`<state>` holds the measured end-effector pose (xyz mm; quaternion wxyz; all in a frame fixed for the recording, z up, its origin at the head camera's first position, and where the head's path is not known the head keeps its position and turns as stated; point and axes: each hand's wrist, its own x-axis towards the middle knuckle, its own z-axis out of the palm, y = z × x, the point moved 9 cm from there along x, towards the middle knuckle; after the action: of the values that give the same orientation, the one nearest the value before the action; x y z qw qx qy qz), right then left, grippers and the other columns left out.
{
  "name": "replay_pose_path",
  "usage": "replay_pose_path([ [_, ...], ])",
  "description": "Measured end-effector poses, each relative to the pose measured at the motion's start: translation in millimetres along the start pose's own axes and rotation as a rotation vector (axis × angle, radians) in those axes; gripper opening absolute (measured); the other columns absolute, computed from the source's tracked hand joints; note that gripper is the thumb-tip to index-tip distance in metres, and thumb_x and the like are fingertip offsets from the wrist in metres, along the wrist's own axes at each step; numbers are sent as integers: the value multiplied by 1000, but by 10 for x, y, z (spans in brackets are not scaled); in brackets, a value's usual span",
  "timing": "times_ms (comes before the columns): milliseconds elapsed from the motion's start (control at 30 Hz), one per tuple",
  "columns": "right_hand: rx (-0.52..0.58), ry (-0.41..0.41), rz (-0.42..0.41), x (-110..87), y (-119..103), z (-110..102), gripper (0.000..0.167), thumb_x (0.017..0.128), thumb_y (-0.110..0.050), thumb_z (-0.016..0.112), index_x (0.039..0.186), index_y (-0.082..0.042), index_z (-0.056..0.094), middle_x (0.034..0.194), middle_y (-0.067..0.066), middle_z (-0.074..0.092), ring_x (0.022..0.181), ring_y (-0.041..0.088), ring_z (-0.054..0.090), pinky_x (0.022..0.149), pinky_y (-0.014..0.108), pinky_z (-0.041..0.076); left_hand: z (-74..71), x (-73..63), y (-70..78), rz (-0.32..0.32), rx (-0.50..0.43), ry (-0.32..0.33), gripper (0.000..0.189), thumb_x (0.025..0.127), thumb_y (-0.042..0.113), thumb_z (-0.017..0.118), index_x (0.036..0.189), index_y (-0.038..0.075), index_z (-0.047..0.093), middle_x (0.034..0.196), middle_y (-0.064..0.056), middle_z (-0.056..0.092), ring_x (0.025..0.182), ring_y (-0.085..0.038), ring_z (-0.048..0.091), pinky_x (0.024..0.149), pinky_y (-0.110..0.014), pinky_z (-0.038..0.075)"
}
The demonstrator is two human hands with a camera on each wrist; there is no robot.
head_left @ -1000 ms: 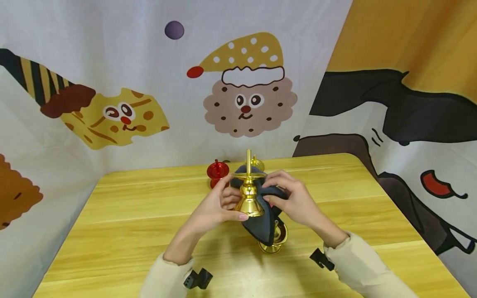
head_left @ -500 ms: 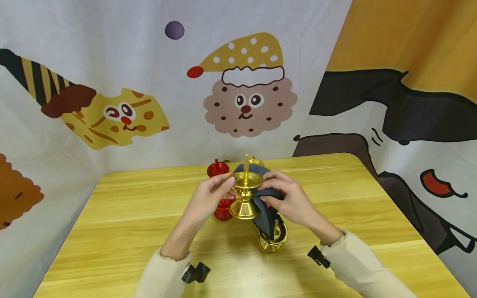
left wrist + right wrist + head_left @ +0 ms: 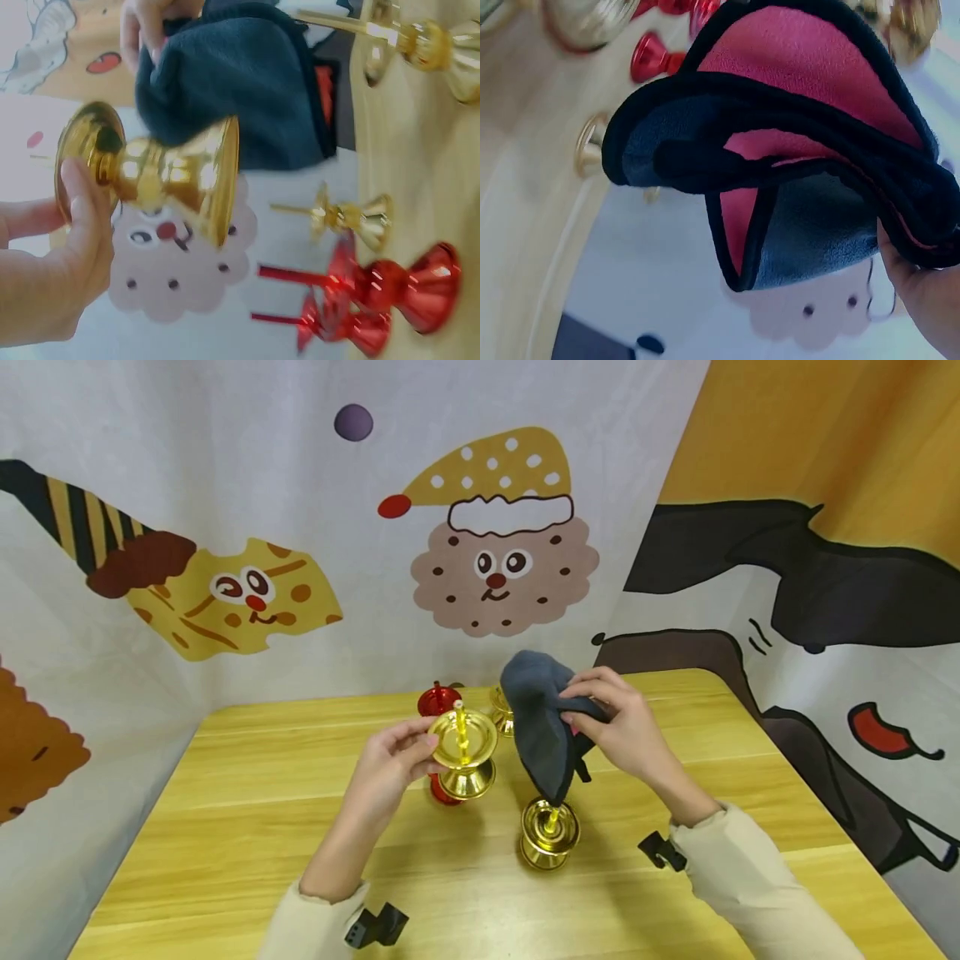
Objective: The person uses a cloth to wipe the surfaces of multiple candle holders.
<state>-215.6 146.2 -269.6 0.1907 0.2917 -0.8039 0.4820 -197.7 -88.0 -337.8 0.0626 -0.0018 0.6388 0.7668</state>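
Observation:
A shiny gold candle holder [image 3: 467,760] with a dished top and a central spike hangs above the table, its upper rim gripped between the thumb and fingers of my left hand [image 3: 390,760]. In the left wrist view this candle holder [image 3: 154,169] lies sideways, its flared base free. My right hand [image 3: 618,718] pinches a bunched cloth [image 3: 543,727], dark grey with a black edge. The right wrist view shows the cloth's pink inner side [image 3: 810,67]. Cloth and held candle holder are apart. Below the cloth, a second gold candle holder [image 3: 550,835] stands upright on the table.
Behind the held piece stand red candle holders [image 3: 438,700], partly hidden. Another gold candle holder [image 3: 504,714] stands near the back of the wooden table [image 3: 262,793]. A printed curtain [image 3: 360,568] hangs behind the table.
My left hand has carried the gold candle holder left and away from the cloth, tilting its dish toward the head camera. My right hand has drawn the cloth up and right, uncovering the front candle holder.

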Motion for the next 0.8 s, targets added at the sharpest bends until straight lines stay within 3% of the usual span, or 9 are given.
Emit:
replay_pose_path([
  [167,-87,49,81,-23,211,-266,21,73,13,68,92,4,66,104,15,54,97,9,49,80,7,44,-195,-130,-264,-82,103,-9,29,89,-7,48,117,-10,51,92,-14,54,78,-19,56,72,-28,54],
  [333,-168,45,165,-112,409,-431,19,77,8,68,94,2,66,106,14,54,97,11,48,75,4,43,-321,-209,-568,-97,169,-88,31,88,-5,50,118,-12,48,90,-13,55,78,-21,58,73,-32,55],
  [567,-227,29,231,-247,583,-509,17,78,4,68,94,1,67,106,15,55,96,28,53,69,2,42,-360,-249,-899,-128,165,-176,36,88,-4,50,121,-17,40,90,-15,55,77,-20,59,72,-33,55],
  [800,-260,20,245,-350,706,-528,17,78,5,68,94,0,67,104,13,56,92,24,51,65,5,44,-374,-255,-1063,-144,171,-199,37,88,-4,50,120,-16,39,89,-13,53,75,-19,57,71,-32,55],
])
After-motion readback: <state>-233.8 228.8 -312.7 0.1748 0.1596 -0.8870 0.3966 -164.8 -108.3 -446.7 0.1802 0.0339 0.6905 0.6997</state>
